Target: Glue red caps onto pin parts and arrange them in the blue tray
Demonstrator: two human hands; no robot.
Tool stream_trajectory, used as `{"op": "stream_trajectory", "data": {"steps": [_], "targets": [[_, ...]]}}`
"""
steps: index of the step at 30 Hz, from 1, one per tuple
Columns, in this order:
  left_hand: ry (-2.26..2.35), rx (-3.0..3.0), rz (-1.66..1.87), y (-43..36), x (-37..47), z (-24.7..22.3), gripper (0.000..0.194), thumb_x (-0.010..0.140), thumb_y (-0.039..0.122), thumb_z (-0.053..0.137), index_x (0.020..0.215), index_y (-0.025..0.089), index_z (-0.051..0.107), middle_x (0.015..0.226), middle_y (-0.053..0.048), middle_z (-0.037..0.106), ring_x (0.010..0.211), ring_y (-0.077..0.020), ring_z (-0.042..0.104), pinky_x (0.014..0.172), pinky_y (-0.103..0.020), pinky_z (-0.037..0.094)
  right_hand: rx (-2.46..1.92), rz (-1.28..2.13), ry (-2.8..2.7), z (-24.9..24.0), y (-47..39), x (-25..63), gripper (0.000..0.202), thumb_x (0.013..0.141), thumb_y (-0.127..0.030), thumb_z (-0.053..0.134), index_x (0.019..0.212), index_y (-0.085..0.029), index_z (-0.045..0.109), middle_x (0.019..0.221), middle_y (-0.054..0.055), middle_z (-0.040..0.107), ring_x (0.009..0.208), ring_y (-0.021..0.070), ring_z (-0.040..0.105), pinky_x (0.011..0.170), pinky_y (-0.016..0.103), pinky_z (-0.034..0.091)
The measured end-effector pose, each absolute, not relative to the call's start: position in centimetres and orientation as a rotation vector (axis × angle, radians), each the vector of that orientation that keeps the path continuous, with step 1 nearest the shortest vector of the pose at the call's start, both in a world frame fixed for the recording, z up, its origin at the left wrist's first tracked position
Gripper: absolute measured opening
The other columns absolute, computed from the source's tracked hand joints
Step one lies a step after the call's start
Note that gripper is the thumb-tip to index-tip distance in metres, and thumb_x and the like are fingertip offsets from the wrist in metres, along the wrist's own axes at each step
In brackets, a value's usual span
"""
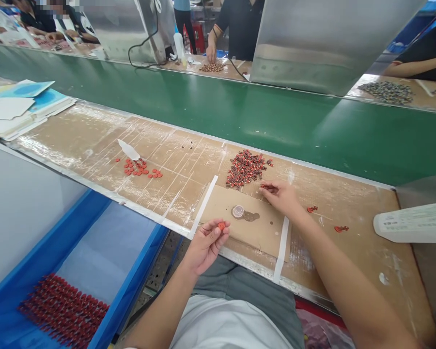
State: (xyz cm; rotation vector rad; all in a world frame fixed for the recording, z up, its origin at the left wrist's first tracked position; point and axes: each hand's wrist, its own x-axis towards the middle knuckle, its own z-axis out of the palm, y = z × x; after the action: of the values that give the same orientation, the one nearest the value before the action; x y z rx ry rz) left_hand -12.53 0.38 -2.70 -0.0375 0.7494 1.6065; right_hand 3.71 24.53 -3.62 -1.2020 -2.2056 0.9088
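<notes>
My left hand (209, 245) pinches a small round red disc (221, 226) between thumb and fingers, above the front edge of the bench. Farther right, my right hand (280, 196) has its fingertips closed on a small dark-and-red piece (264, 186), partly hidden by the fingers. Just beyond it lies a pile of small red-and-black pieces (245, 167). On the cardboard sheet (254, 232) between my hands stands a small round cap (237, 211), beside a dark wet stain. Several loose red discs (141, 168) lie to the left, near a white pointed strip (128, 150).
A blue bin (131, 271) at lower left holds rows of red pieces (63, 310). Beyond the bench runs a green conveyor belt (203, 106). A white bottle (414, 223) lies at right, near two red figures (341, 229). Co-workers sit across the belt.
</notes>
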Motion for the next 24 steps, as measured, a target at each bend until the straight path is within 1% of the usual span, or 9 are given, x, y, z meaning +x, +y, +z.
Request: {"op": "stream_trajectory", "data": {"steps": [1, 3, 6, 10, 13, 15, 17, 21, 24], "targets": [[0.745, -0.036, 1.622, 0.6, -12.8, -2.9, 0.026, 0.071, 0.010, 0.081, 0.095, 0.013, 0.071, 0.103, -0.009, 0.074, 0.082, -0.0108, 0.072, 0.079, -0.015, 0.058, -1.198, 0.957, -2.109, -3.7, 23.9, 4.0, 0.033, 0.080, -0.037, 0.068, 0.102, -0.013, 0.073, 0.087, 0.009, 0.075, 0.071, 0.0188, 0.070, 0.071, 0.034, 0.058], [0.739, -0.038, 1.642, 1.0, -13.1, -3.3, 0.026, 0.071, 0.009, 0.081, 0.096, 0.013, 0.071, 0.105, -0.009, 0.073, 0.082, -0.0107, 0.072, 0.079, -0.015, 0.058, -1.168, 0.988, -1.980, -4.1, 22.6, 4.6, 0.037, 0.079, -0.041, 0.070, 0.104, -0.014, 0.073, 0.090, 0.009, 0.076, 0.074, 0.0191, 0.071, 0.073, 0.034, 0.060], [0.740, -0.059, 1.652, 1.5, -13.5, -3.9, 0.025, 0.073, 0.009, 0.079, 0.097, 0.013, 0.071, 0.102, -0.008, 0.074, 0.081, -0.0101, 0.072, 0.077, -0.014, 0.058, -1.141, 0.951, -1.983, -4.7, 20.9, 5.3, 0.030, 0.079, -0.042, 0.070, 0.098, -0.018, 0.075, 0.095, 0.007, 0.077, 0.081, 0.0208, 0.073, 0.080, 0.036, 0.060], [0.726, -0.065, 1.662, 1.8, -13.6, -4.7, 0.023, 0.075, 0.010, 0.078, 0.096, 0.013, 0.070, 0.095, -0.007, 0.074, 0.077, -0.0092, 0.072, 0.073, -0.014, 0.059, -1.098, 0.724, -2.137, -5.4, 20.0, 5.8, 0.021, 0.083, -0.040, 0.068, 0.092, -0.024, 0.077, 0.094, 0.004, 0.077, 0.083, 0.0220, 0.074, 0.082, 0.037, 0.061], [0.699, -0.044, 1.658, 1.8, -13.6, -5.0, 0.025, 0.072, 0.012, 0.080, 0.096, 0.013, 0.071, 0.095, -0.007, 0.074, 0.075, -0.0092, 0.072, 0.073, -0.014, 0.059, -0.991, 0.564, -2.248, -5.3, 20.2, 6.2, 0.017, 0.085, -0.037, 0.066, 0.094, -0.027, 0.077, 0.095, 0.002, 0.077, 0.087, 0.0224, 0.074, 0.081, 0.036, 0.061], [0.688, -0.029, 1.653, 1.7, -13.6, -5.2, 0.028, 0.069, 0.012, 0.083, 0.095, 0.013, 0.072, 0.095, -0.007, 0.074, 0.075, -0.0095, 0.072, 0.072, -0.014, 0.059, -0.963, 0.525, -2.269, -5.1, 20.1, 6.3, 0.017, 0.086, -0.036, 0.065, 0.096, -0.028, 0.077, 0.097, 0.002, 0.077, 0.088, 0.0229, 0.074, 0.082, 0.037, 0.061], [0.686, -0.019, 1.655, 1.6, -13.5, -5.2, 0.031, 0.066, 0.011, 0.085, 0.095, 0.014, 0.072, 0.096, -0.007, 0.075, 0.076, -0.0096, 0.072, 0.073, -0.014, 0.059, -0.985, 0.560, -2.223, -4.8, 19.8, 6.1, 0.018, 0.085, -0.036, 0.067, 0.095, -0.027, 0.077, 0.096, 0.002, 0.077, 0.085, 0.0230, 0.074, 0.082, 0.038, 0.061], [0.712, 0.010, 1.663, 1.7, -13.3, -5.2, 0.032, 0.065, 0.013, 0.086, 0.094, 0.015, 0.073, 0.095, -0.006, 0.075, 0.075, -0.0097, 0.072, 0.073, -0.015, 0.059, -1.086, 0.829, -1.905, -4.1, 17.9, 4.8, 0.024, 0.080, -0.041, 0.071, 0.095, -0.023, 0.077, 0.093, 0.005, 0.077, 0.076, 0.0211, 0.074, 0.075, 0.037, 0.063], [0.734, 0.041, 1.670, 1.9, -13.0, -5.3, 0.032, 0.065, 0.015, 0.086, 0.093, 0.015, 0.073, 0.092, -0.005, 0.075, 0.073, -0.0098, 0.072, 0.071, -0.016, 0.060, -1.057, 0.917, -1.733, -4.0, 16.1, 3.3, 0.026, 0.078, -0.039, 0.073, 0.096, -0.020, 0.076, 0.094, 0.005, 0.077, 0.077, 0.0195, 0.073, 0.076, 0.035, 0.062]]}}
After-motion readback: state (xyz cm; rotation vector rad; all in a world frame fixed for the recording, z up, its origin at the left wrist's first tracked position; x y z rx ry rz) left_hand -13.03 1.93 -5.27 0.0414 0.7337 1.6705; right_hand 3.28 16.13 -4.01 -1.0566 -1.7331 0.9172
